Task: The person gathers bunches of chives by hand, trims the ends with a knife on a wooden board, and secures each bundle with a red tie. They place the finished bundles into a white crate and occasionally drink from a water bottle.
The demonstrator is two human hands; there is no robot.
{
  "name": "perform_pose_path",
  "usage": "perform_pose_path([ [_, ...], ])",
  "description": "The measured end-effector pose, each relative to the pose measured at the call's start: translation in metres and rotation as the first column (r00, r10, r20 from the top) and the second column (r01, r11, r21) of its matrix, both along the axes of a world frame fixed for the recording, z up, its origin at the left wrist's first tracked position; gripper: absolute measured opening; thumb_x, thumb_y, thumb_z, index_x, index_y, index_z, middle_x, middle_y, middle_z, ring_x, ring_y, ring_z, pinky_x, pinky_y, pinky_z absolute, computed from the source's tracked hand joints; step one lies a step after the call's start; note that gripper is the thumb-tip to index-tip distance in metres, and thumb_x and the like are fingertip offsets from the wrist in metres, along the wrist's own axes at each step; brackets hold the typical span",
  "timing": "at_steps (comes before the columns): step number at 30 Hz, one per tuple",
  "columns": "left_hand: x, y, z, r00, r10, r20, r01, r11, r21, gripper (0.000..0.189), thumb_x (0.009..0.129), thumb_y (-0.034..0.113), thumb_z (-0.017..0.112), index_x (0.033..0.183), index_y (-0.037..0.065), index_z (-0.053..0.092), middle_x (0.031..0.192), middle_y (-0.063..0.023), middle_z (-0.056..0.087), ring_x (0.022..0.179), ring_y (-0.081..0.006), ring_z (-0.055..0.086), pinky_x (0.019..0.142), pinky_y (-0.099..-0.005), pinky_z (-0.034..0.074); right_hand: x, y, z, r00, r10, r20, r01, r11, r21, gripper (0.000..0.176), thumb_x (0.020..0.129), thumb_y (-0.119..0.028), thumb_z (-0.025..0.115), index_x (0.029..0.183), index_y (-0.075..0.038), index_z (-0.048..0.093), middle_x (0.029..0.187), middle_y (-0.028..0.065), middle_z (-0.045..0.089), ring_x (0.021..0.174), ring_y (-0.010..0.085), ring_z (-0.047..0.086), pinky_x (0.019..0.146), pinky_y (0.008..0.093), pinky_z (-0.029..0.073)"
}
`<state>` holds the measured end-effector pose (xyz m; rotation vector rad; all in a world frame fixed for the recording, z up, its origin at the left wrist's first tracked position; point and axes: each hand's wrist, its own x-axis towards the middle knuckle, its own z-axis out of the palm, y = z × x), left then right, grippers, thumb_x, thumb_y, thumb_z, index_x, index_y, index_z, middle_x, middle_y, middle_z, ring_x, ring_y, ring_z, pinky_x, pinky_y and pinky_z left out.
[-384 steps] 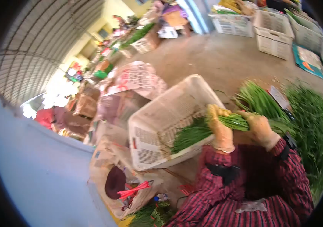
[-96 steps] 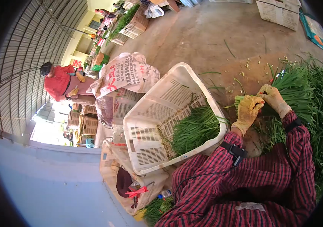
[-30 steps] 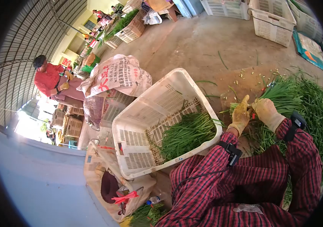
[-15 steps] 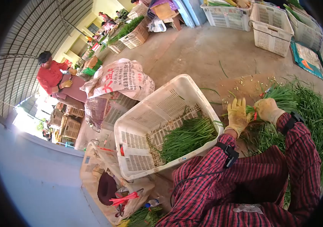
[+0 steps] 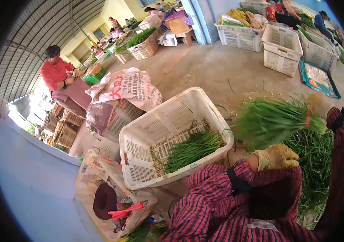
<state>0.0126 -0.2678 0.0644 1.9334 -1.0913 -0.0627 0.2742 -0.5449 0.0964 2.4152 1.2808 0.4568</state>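
My right hand (image 5: 320, 105), in a pale yellow glove, grips a bundle of long green stalks (image 5: 275, 121) by its stem end, beside a red band. The bundle lies sideways in the air, its leaves pointing left and blurred. Below it, my left hand (image 5: 277, 157) is gloved too, its fingers curled together; whatever may be inside them is hidden. Loose green stalks (image 5: 315, 157) are heaped on the floor to the right, under both hands. A white plastic crate (image 5: 139, 175) stands left of my hands, with more green stalks (image 5: 196, 147) inside.
Beyond the crate, a printed sack (image 5: 129, 86) covers another crate. A bag (image 5: 87, 173) with red strips (image 5: 127, 210) sits at lower left. White crates (image 5: 281, 58) and a teal-edged sack (image 5: 319, 78) are at upper right. A person in red (image 5: 55, 74) works at left.
The banded bundle has swung up and round, leaves now leftward, in my right hand. My left hand has come away from it, moved lower and curled. The view has shifted slightly.
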Motion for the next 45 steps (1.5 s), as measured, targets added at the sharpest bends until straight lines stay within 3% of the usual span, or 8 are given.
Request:
perform_pose_path([
  [6, 0.000, 0.034, -0.011, 0.893, -0.152, -0.424, -0.009, 0.935, -0.355, 0.041, 0.102, 0.036, 0.062, 0.116, 0.000, 0.073, 0.109, -0.0149, 0.076, 0.096, -0.0224, 0.073, 0.086, -0.0371, 0.057, -0.013, 0.023, 0.033, 0.882, -0.419, 0.216, 0.444, 0.892, -0.084, 0.008, 0.081, -0.022, 0.072, 0.078, -0.015, 0.076, 0.080, 0.0048, 0.074, 0.077, 0.0237, 0.074, 0.062, 0.0400, 0.054],
  [10, 0.025, 0.070, -0.010, 0.867, -0.111, -0.485, -0.246, 0.752, -0.612, 0.025, 0.098, 0.011, 0.058, 0.118, 0.002, 0.070, 0.106, -0.0094, 0.072, 0.095, -0.0179, 0.069, 0.081, -0.0267, 0.057, -0.067, 0.052, 0.062, 0.978, -0.077, 0.195, 0.078, 0.997, 0.002, 0.008, 0.086, -0.023, 0.067, 0.083, -0.015, 0.069, 0.077, 0.0050, 0.067, 0.073, 0.0251, 0.068, 0.056, 0.0410, 0.049],
  [16, 0.038, 0.080, -0.015, 0.671, 0.381, -0.635, -0.726, 0.509, -0.462, 0.035, 0.103, 0.020, 0.064, 0.134, 0.003, 0.063, 0.120, -0.0082, 0.072, 0.100, -0.0129, 0.066, 0.085, -0.0267, 0.054, -0.100, 0.086, 0.067, 0.941, 0.315, 0.119, -0.331, 0.931, 0.155, 0.008, 0.080, -0.020, 0.067, 0.088, -0.017, 0.067, 0.082, 0.0020, 0.068, 0.073, 0.0238, 0.069, 0.065, 0.0375, 0.058],
  [23, 0.031, 0.059, 0.010, 0.727, 0.562, 0.395, -0.611, 0.792, -0.002, 0.112, 0.067, 0.058, 0.089, 0.153, 0.003, 0.043, 0.154, -0.0211, 0.047, 0.146, -0.0433, 0.039, 0.118, -0.0527, 0.031, -0.128, 0.108, 0.054, 0.823, 0.562, -0.081, -0.556, 0.826, 0.092, 0.008, 0.080, -0.021, 0.068, 0.086, -0.015, 0.065, 0.080, 0.0030, 0.066, 0.074, 0.0272, 0.069, 0.062, 0.0419, 0.055],
  [30, 0.040, 0.027, -0.025, 0.849, 0.456, -0.268, -0.401, 0.885, 0.237, 0.090, 0.072, 0.060, 0.086, 0.138, 0.005, 0.059, 0.123, -0.0226, 0.070, 0.117, -0.0423, 0.065, 0.096, -0.0469, 0.052, -0.138, 0.120, 0.021, 0.770, 0.638, 0.006, -0.626, 0.755, 0.196, 0.004, 0.076, -0.019, 0.067, 0.075, -0.017, 0.064, 0.075, 0.0034, 0.065, 0.072, 0.0267, 0.066, 0.060, 0.0396, 0.050],
  [36, 0.060, 0.019, -0.053, 0.690, 0.716, -0.106, -0.662, 0.684, 0.306, 0.086, 0.074, 0.060, 0.084, 0.133, 0.003, 0.060, 0.113, -0.0253, 0.073, 0.110, -0.0434, 0.068, 0.093, -0.0487, 0.054, -0.144, 0.129, -0.008, 0.939, 0.327, 0.110, -0.338, 0.936, 0.096, 0.005, 0.074, -0.021, 0.067, 0.075, -0.018, 0.063, 0.078, 0.0007, 0.065, 0.072, 0.0240, 0.064, 0.063, 0.0368, 0.046],
  [41, 0.086, 0.030, -0.096, 0.566, 0.775, 0.279, -0.805, 0.593, -0.014, 0.084, 0.072, 0.049, 0.087, 0.133, -0.001, 0.058, 0.118, -0.0217, 0.069, 0.107, -0.0388, 0.068, 0.090, -0.0454, 0.054, -0.144, 0.137, -0.053, 0.946, 0.006, -0.325, 0.197, 0.785, 0.588, 0.016, 0.089, -0.024, 0.066, 0.082, -0.012, 0.073, 0.081, 0.0080, 0.072, 0.081, 0.0290, 0.070, 0.072, 0.0400, 0.053],
  [45, 0.083, 0.018, -0.070, 0.482, 0.874, 0.053, -0.874, 0.477, 0.093, 0.068, 0.078, 0.042, 0.086, 0.129, 0.004, 0.063, 0.117, -0.0198, 0.069, 0.109, -0.0367, 0.066, 0.094, -0.0444, 0.051, -0.148, 0.122, -0.101, -0.025, 0.526, -0.850, 0.930, 0.323, 0.172, 0.048, 0.103, -0.051, 0.054, 0.086, -0.010, 0.073, 0.073, 0.0029, 0.068, 0.062, 0.0166, 0.065, 0.059, 0.0317, 0.050],
])
